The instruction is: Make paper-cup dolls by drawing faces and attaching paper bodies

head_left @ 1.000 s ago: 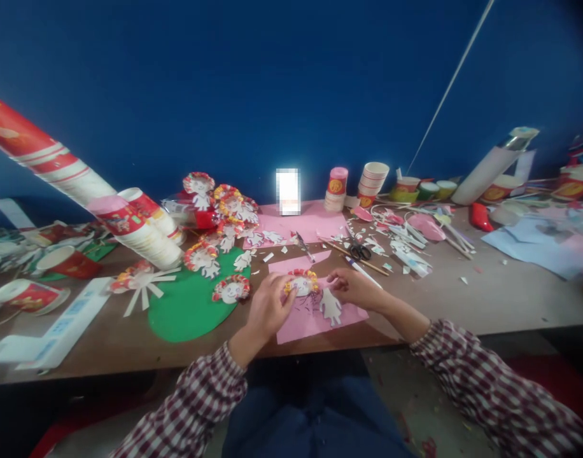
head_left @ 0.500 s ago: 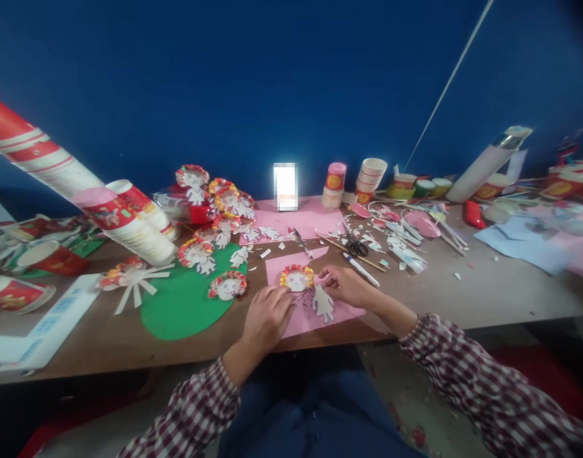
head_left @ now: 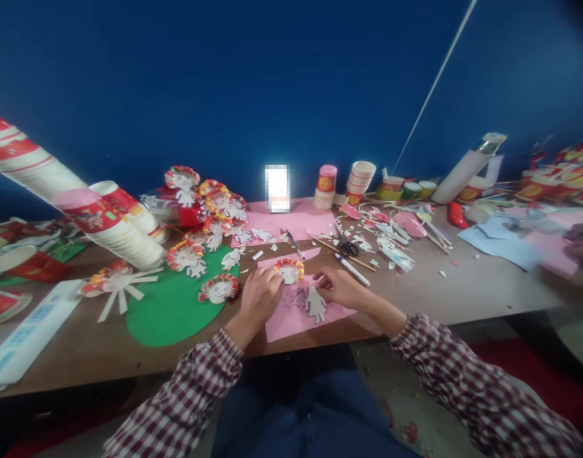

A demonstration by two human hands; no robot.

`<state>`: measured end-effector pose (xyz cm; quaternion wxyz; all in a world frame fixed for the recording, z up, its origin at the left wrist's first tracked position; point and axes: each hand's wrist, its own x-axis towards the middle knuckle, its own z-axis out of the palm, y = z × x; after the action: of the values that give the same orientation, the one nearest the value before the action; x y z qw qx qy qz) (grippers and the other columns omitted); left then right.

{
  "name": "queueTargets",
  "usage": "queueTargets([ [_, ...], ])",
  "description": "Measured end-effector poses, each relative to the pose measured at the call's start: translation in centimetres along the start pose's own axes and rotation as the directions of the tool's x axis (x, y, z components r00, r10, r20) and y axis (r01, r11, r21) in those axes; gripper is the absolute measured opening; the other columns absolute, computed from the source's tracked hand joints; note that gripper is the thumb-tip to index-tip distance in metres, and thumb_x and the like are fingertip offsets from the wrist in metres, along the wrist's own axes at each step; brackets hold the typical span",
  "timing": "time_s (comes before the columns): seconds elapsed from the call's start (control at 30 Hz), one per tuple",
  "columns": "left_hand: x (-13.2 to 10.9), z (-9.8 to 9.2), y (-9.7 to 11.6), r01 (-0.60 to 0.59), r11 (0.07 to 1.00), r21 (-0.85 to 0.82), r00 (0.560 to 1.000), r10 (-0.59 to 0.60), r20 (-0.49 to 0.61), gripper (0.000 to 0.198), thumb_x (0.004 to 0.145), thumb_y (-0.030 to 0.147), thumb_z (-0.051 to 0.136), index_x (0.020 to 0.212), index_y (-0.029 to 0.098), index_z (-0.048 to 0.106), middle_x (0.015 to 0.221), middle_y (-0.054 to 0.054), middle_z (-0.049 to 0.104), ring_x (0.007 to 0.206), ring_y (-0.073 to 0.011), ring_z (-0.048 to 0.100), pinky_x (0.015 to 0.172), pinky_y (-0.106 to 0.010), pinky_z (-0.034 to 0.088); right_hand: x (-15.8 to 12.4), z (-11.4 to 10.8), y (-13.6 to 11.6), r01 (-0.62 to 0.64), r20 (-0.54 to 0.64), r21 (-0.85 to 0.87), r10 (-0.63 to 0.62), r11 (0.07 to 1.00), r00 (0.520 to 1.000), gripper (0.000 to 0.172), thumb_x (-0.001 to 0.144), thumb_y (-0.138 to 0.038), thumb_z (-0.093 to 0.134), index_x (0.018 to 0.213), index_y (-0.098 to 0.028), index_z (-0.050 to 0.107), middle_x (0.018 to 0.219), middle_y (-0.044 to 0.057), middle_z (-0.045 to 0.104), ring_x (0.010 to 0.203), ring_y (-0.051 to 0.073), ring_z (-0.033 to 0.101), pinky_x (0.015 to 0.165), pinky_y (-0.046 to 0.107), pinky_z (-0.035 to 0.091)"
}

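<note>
A paper doll face (head_left: 288,273) with a frilled red and yellow rim lies on a pink paper sheet (head_left: 277,327) in front of me. My left hand (head_left: 261,296) has its fingers closed together at the face's left edge. A white body-shaped paper cutout (head_left: 315,304) sits below and right of the face, apart from it. My right hand (head_left: 338,287) pinches at the cutout's upper right side; its fingertips are partly hidden. Dark scribbled marks show on the pink sheet between them. Another frilled doll face (head_left: 218,289) rests on the green sheet (head_left: 177,312) at left.
Several finished-looking paper dolls (head_left: 182,184) and stacked paper cups (head_left: 124,235) stand at left. Black-handled scissors (head_left: 347,248), a pen (head_left: 353,270) and paper scraps lie beyond my right hand. Blue paper (head_left: 501,242) is at right, with a blurred dark shape (head_left: 582,248) at the edge.
The view has turned slightly right. My left hand has moved up along the face's left side, uncovering more scribbles on the pink sheet. My right hand stays by the cutout.
</note>
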<state>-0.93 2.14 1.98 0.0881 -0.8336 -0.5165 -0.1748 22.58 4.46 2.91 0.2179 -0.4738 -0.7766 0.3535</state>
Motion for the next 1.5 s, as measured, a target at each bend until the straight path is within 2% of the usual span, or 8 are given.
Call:
queueTargets([
  [0.33, 1.0, 0.1, -0.1, 0.033, 0.999, 0.033, 0.999, -0.032, -0.025, 0.021, 0.092, 0.030, 0.050, 0.081, 0.018, 0.063, 0.090, -0.008, 0.064, 0.095, -0.0255, 0.054, 0.078, -0.037, 0.043, 0.7, 1.4, -0.4, 0.032, -0.040, -0.010, -0.032, 0.999, 0.999, 0.022, 0.075, -0.011, 0.058, 0.096, -0.014, 0.063, 0.080, 0.006, 0.071, 0.070, 0.015, 0.065, 0.063, 0.023, 0.047],
  [0.53, 0.0, -1.0, 2.2, -0.059, 0.997, -0.041, 0.995, 0.055, -0.087, 0.020, 0.093, 0.030, 0.048, 0.090, 0.017, 0.063, 0.092, -0.008, 0.064, 0.092, -0.0243, 0.055, 0.081, -0.039, 0.044, 0.2, -0.8, 0.1, 0.035, -0.108, -0.164, -0.053, 0.986, 0.993, 0.017, 0.081, -0.022, 0.061, 0.097, -0.016, 0.062, 0.087, 0.005, 0.070, 0.076, 0.016, 0.064, 0.068, 0.024, 0.046],
  [0.73, -3.1, -1.1, 5.9, -0.195, 0.936, -0.293, 0.979, 0.201, -0.008, 0.017, 0.093, 0.024, 0.048, 0.100, 0.017, 0.061, 0.099, -0.008, 0.065, 0.094, -0.0222, 0.057, 0.084, -0.038, 0.048, -1.2, -3.9, 1.7, -0.269, -0.284, -0.603, 0.113, 0.751, 0.952, 0.023, 0.087, -0.031, 0.056, 0.106, -0.019, 0.060, 0.102, 0.011, 0.066, 0.085, 0.024, 0.064, 0.066, 0.029, 0.043],
  [0.87, -4.6, -0.4, 7.1, -0.156, 0.944, -0.292, 0.982, 0.180, 0.059, 0.027, 0.088, 0.026, 0.056, 0.113, 0.014, 0.058, 0.109, -0.011, 0.063, 0.100, -0.0255, 0.057, 0.086, -0.041, 0.049, -1.7, -4.3, 1.8, -0.297, -0.252, -0.672, 0.167, 0.679, 0.953, 0.021, 0.090, -0.027, 0.051, 0.107, -0.018, 0.059, 0.098, 0.013, 0.066, 0.083, 0.025, 0.065, 0.065, 0.029, 0.042],
  [1.13, -5.4, 0.0, 6.9, -0.124, 0.956, -0.265, 0.981, 0.159, 0.114, 0.030, 0.085, 0.026, 0.061, 0.113, 0.015, 0.057, 0.112, -0.010, 0.063, 0.103, -0.0265, 0.056, 0.090, -0.043, 0.048, -1.4, -4.6, 1.7, -0.291, -0.223, -0.651, 0.190, 0.701, 0.956, 0.020, 0.092, -0.025, 0.049, 0.104, -0.019, 0.063, 0.098, 0.013, 0.068, 0.083, 0.024, 0.065, 0.067, 0.030, 0.042],
  [1.3, -5.5, 0.0, 6.7, -0.133, 0.959, -0.251, 0.978, 0.168, 0.126, 0.029, 0.086, 0.028, 0.060, 0.111, 0.016, 0.056, 0.113, -0.010, 0.062, 0.105, -0.0266, 0.056, 0.091, -0.043, 0.047, -2.1, -4.3, 1.5, -0.153, -0.249, -0.610, -0.005, 0.777, 0.968, 0.017, 0.090, -0.026, 0.052, 0.099, -0.018, 0.064, 0.095, 0.011, 0.068, 0.091, 0.027, 0.061, 0.077, 0.034, 0.043],
  [1.4, -5.3, -0.2, 6.6, -0.136, 0.959, -0.248, 0.977, 0.171, 0.124, 0.027, 0.087, 0.028, 0.058, 0.110, 0.016, 0.056, 0.111, -0.010, 0.062, 0.103, -0.0260, 0.056, 0.091, -0.043, 0.046, -2.2, -3.7, 1.1, -0.042, -0.249, -0.433, -0.075, 0.901, 0.966, 0.018, 0.087, -0.020, 0.052, 0.102, -0.017, 0.061, 0.094, 0.009, 0.068, 0.089, 0.023, 0.060, 0.081, 0.034, 0.044],
  [1.5, -4.9, -0.4, 6.4, -0.113, 0.961, -0.253, 0.980, 0.149, 0.131, 0.027, 0.087, 0.029, 0.057, 0.112, 0.018, 0.055, 0.109, -0.010, 0.062, 0.103, -0.0255, 0.056, 0.092, -0.043, 0.045, -2.0, -2.9, 0.5, 0.068, -0.209, -0.044, -0.076, 0.997, 0.975, 0.027, 0.088, -0.022, 0.049, 0.114, -0.018, 0.056, 0.091, 0.005, 0.065, 0.076, 0.016, 0.060, 0.070, 0.028, 0.048],
])
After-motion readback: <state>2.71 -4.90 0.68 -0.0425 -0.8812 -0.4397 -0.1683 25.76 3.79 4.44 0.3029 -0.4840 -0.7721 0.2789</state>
